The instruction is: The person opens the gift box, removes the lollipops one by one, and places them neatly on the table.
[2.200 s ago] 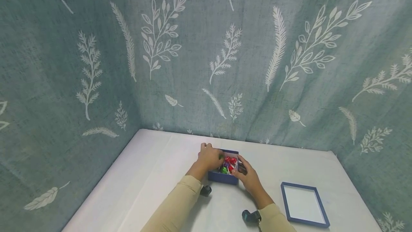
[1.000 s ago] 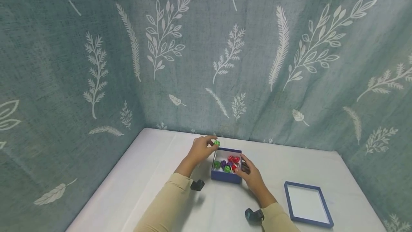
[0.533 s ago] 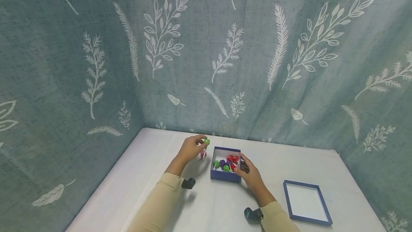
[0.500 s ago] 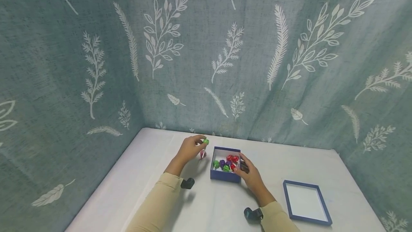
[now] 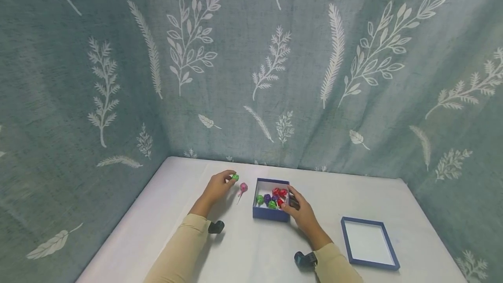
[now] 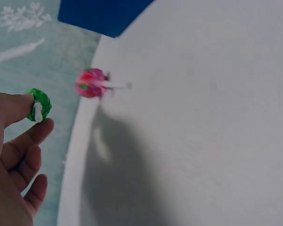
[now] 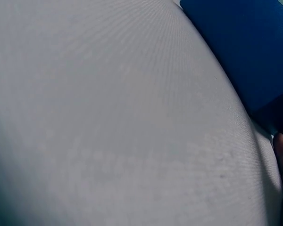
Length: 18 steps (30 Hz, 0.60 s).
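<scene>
My left hand (image 5: 217, 188) pinches a green-wrapped lollipop (image 6: 39, 104) between thumb and index finger, its short white stick toward the left wrist camera. To the right of that hand, a pink lollipop (image 5: 243, 186) lies on the white table. A blue open box (image 5: 271, 214) with a white inside stands farther right. Green lollipops (image 5: 272, 205), purple lollipops (image 5: 267, 198) and red lollipops (image 5: 280, 192) lie loosely in it. With thumb and fingers at its right wall, my right hand (image 5: 301, 212) grips the box; in the right wrist view only fingertips show by the blue side.
A blue-rimmed box lid (image 5: 369, 243) with a white inside lies on the table (image 5: 251, 252), to the right of my right forearm. Behind the table's back edge hangs a grey-green curtain (image 5: 235, 77) with white leaf patterns, which also runs along the left side.
My left hand has lifted the green lollipop out of the box and carried it left, past the pink lollipop, which now shows fully. The right hand stays at the box.
</scene>
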{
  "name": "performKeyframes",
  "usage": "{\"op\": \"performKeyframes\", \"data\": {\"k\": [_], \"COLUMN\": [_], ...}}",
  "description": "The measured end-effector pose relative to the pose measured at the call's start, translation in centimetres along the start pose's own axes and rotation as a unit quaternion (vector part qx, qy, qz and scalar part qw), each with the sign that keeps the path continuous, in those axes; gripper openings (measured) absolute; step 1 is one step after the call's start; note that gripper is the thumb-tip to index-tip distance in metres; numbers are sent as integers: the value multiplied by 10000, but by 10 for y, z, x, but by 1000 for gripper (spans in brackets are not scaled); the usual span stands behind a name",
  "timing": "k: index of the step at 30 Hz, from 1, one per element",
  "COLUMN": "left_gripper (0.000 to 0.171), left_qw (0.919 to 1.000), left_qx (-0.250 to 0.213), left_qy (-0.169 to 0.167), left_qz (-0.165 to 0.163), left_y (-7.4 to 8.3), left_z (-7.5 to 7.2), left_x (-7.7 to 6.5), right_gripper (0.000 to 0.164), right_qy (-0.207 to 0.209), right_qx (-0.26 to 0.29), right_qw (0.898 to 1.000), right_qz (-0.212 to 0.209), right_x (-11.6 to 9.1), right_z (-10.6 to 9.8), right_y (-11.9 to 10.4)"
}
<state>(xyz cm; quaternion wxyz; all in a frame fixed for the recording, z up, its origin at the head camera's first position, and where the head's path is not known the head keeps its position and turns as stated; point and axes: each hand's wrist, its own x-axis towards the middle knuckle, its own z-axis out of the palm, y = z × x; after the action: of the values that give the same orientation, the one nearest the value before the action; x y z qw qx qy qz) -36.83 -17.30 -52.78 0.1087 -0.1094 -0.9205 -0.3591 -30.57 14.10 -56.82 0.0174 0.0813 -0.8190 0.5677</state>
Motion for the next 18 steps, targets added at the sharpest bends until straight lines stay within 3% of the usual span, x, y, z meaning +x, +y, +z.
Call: {"op": "performKeyframes", "data": {"k": [11, 18], "left_gripper": [31, 31], "left_qw": [9972, 9959], "left_qx": [-67, 65], "left_qy": [-257, -340], "left_qz": [-699, -833], "left_y": [-16, -21], "left_z": [6, 9], "left_x": [-1, -4], "right_gripper": [72, 71], "right_qy": [-7, -56], "right_qx": [4, 53], "right_qw": [10000, 9999], "right_qz": [-81, -129], "right_x": [1, 0], "right_z": [-2, -1], "right_y": [-4, -1]}}
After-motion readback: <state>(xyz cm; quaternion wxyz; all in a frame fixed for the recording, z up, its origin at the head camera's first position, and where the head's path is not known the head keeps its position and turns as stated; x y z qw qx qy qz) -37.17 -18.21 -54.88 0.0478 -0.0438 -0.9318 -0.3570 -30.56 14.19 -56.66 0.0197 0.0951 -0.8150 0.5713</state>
